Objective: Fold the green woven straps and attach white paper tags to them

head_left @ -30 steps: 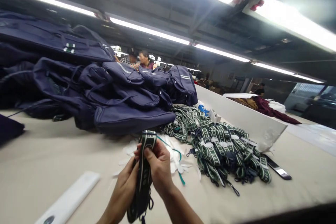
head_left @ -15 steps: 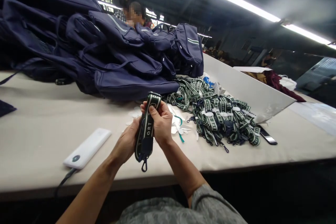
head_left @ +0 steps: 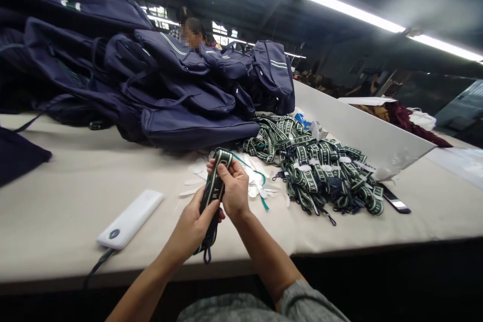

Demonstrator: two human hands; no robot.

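A dark green bag strap (head_left: 216,187) with white edge lines and white lettering is folded into a long bundle between my hands. My right hand (head_left: 235,188) grips its upper end, thumb across the front. Lower down, my left hand (head_left: 198,224) wraps round it with the thumb on the front face. A dark clip (head_left: 207,255) hangs from the bottom end. Scraps of white paper (head_left: 194,173) and a teal ribbon (head_left: 265,203) lie on the table behind my hands. To the right is a heap of similar straps (head_left: 313,173), several bound with white bands.
Navy bags (head_left: 188,90) are piled along the back left. A white power bank (head_left: 130,219) with a cable lies at left, a phone (head_left: 396,200) at right beside the straps. A white board (head_left: 358,126) stands behind them. A person (head_left: 193,35) is beyond the bags.
My left hand has moved from the strap's side to close round its lower part, thumb now in front. The bundle sits slightly lower in view. The camera has shifted a little.
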